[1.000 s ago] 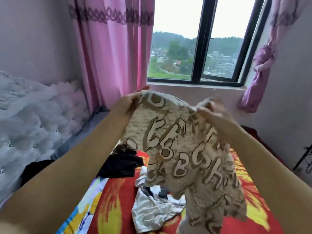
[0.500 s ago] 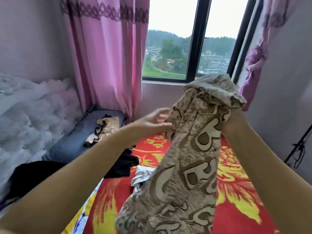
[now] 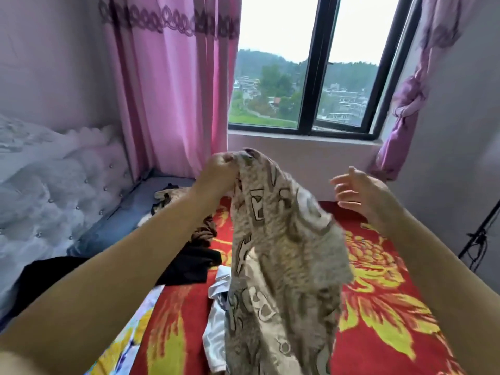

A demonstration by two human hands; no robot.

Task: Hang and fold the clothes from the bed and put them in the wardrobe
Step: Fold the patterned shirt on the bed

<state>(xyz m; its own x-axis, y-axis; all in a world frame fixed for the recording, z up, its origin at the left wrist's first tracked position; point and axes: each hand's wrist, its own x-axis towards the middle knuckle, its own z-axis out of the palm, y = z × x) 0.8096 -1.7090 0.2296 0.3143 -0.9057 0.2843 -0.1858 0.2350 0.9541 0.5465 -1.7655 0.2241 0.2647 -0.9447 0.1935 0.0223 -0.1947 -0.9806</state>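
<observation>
A bed [image 3: 378, 307] fills the lower frame, spread with a red blanket printed in large yellow flowers; its near end is cut off by the bottom edge. At its left stands a white tufted headboard [image 3: 54, 190] studded with small buttons. Behind it hangs a pink curtain [image 3: 173, 85], and beside that a black-framed window [image 3: 313, 77] looks out on trees and buildings.

Over the middle of the bed hangs a beige garment [image 3: 281, 266] printed with big outlined letters (too crumpled and blurred with motion to read as words); its lower part runs out of frame. The left hand [image 3: 219, 171] pinches its top edge with curled fingers, holding it up above the blanket. The right hand [image 3: 362, 193] is apart from the cloth, fingers spread and loosely bent, holding nothing.

A black garment [image 3: 194, 263] lies on the bed partly behind the left forearm. A white garment [image 3: 216, 318] lies crumpled beneath the hanging cloth, mostly hidden by it. Near the far left corner of the bed sits a small tan and black piece of clothing [image 3: 167, 194], hard to make out.
</observation>
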